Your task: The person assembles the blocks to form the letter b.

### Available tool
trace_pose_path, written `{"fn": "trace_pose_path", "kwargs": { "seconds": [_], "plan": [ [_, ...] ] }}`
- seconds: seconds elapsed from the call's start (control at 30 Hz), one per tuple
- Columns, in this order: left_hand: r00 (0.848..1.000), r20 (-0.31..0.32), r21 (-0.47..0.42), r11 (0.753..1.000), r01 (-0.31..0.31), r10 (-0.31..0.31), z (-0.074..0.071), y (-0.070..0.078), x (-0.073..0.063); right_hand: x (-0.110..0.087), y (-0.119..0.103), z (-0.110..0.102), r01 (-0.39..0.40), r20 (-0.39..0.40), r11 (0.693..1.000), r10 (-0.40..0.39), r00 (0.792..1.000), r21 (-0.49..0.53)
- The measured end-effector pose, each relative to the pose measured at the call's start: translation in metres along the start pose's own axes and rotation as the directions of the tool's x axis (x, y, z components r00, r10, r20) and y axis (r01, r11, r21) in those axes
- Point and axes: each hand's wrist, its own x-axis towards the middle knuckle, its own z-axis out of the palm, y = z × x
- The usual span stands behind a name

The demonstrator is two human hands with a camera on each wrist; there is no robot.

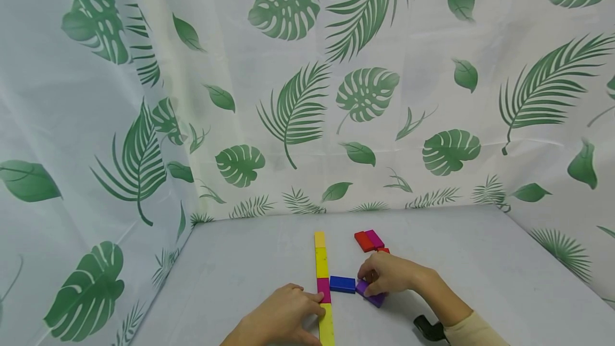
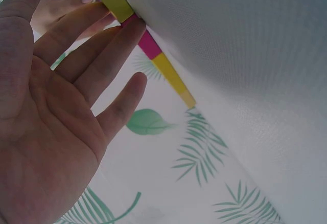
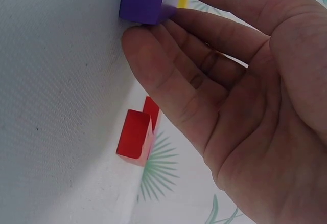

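Observation:
A straight row of flat blocks runs away from me in the head view: a near yellow block (image 1: 327,327), a magenta block (image 1: 324,287), a far yellow block (image 1: 321,261) and a paler yellow block (image 1: 319,239). My left hand (image 1: 283,311) lies along its left side, its extended fingertips touching the near yellow and magenta blocks. To the right of the magenta block lies a blue block (image 1: 343,284). My right hand (image 1: 396,274) pinches a purple block (image 1: 377,299), set at a slant by the blue one's right end. The purple block (image 3: 145,1) shows at the fingertips in the right wrist view.
Beyond my right hand lie a red block (image 1: 363,242), a second magenta block (image 1: 375,238) and another red block (image 1: 383,250), partly hidden. A black curved object (image 1: 429,329) is by my right sleeve. A leaf-patterned curtain (image 1: 307,186) borders the white table (image 1: 230,260).

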Motion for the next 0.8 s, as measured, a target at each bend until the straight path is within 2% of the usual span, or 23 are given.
{"fn": "trace_pose_path", "kwargs": {
  "seconds": [0.4,0.67,0.8],
  "plan": [
    [0.999,0.027,-0.020,0.999,0.041,-0.041,-0.0007,0.0014,0.0012,-0.0008,0.0010,-0.0009,0.003,-0.032,1.000,-0.003,0.999,-0.010],
    [0.999,0.024,-0.029,0.999,0.047,-0.046,-0.0009,0.0015,0.0005,0.0014,0.0039,-0.0062,0.072,-0.144,0.996,-0.080,0.986,-0.061],
    [0.998,0.030,-0.031,0.998,0.051,-0.050,-0.0017,0.0020,0.0008,0.0019,0.0045,-0.0085,0.064,-0.201,0.992,-0.085,0.976,-0.106]
  ]
}}
